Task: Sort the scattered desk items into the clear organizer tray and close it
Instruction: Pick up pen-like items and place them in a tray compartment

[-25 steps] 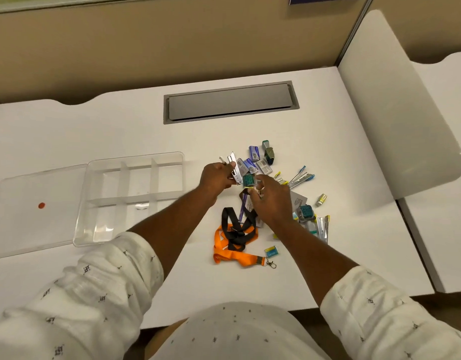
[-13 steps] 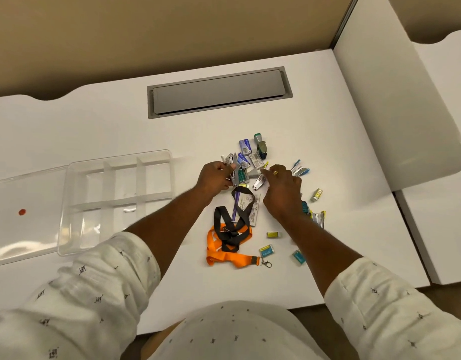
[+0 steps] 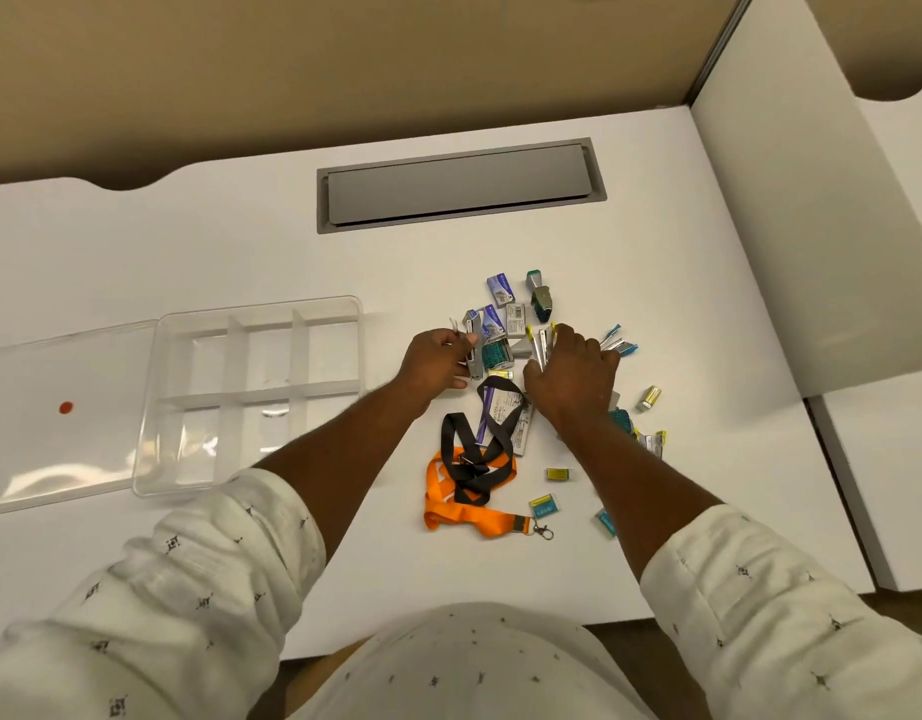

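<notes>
A clear organizer tray (image 3: 251, 324) with divided, empty compartments lies on the white desk at left, its open lid (image 3: 43, 449) flat beside it. A pile of small staple boxes (image 3: 500, 289), silver strips and little packets is scattered at centre right. My left hand (image 3: 435, 362) grips a small silver metal piece (image 3: 473, 363) at the pile's left edge. My right hand (image 3: 573, 379) curls round several thin silver strips (image 3: 542, 345) in the pile's middle. An orange lanyard (image 3: 474, 517) and a black lanyard (image 3: 472, 459) lie tangled just below the hands.
A grey cable hatch (image 3: 459, 187) is set into the desk behind the pile. A white partition panel (image 3: 812, 226) stands along the right side. Small yellow and teal packets (image 3: 544, 506) lie loose near the desk's front edge. A red dot (image 3: 65, 407) marks the lid.
My right hand has moved up into the pile and closed on silver strips. My left hand stays at the pile's left edge. The camera view has shifted slightly.
</notes>
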`<state>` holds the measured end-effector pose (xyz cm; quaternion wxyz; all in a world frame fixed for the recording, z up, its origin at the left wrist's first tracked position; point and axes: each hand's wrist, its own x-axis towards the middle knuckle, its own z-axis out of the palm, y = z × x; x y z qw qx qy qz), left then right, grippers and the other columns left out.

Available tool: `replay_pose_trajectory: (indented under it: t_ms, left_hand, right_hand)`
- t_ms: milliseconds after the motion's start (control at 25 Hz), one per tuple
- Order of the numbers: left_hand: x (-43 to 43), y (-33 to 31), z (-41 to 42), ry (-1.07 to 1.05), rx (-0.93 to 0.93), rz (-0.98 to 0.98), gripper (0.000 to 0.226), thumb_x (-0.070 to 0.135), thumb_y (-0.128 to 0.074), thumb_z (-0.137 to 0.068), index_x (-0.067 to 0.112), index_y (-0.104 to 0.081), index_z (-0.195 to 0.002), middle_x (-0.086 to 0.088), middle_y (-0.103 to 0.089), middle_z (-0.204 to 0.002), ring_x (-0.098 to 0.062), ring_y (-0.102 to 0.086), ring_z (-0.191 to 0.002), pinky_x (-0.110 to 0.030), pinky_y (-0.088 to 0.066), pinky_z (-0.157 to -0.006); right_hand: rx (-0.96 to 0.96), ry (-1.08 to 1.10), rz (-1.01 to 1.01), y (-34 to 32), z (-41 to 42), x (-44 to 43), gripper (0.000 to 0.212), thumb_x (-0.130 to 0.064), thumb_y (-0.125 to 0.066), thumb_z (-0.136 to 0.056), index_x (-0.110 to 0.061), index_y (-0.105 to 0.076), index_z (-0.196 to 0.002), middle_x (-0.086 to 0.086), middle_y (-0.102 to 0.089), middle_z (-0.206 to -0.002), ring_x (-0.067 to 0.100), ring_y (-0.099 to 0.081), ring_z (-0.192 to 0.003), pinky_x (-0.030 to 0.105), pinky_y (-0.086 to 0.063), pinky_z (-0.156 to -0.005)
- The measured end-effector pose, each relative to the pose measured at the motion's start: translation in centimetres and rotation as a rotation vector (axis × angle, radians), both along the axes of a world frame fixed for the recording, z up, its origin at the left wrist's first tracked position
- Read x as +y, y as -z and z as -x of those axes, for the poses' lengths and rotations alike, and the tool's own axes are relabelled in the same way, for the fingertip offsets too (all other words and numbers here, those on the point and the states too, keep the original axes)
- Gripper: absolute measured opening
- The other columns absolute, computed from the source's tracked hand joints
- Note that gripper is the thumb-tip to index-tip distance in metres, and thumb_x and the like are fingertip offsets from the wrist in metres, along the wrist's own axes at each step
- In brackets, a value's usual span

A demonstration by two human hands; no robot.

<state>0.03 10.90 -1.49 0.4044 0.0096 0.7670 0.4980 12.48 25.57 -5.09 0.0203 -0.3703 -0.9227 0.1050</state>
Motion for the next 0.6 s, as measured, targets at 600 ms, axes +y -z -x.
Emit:
replay_pose_trajectory:
  t_ms: [600]
  left_hand:
    - [-8.0, -3.5, 1.1, -0.136, 0.000, -0.172, 0.031, 0.006, -0.076, -0.081, 0.001, -0.065, -0.110, -0.014, -0.071, -0.099, -0.023, -0.071, -0.082, -0.027, -0.060, -0.068]
  right_hand:
    - [0.299, 0.084, 0.168, -4.4, 2.2, -6.8, 0.026, -0.034, -0.060, -0.085, -0.017, -0.064, -0.103, 0.005, -0.065, -0.095, 0.029, -0.061, -0.082, 0.041, -0.035, -0.087]
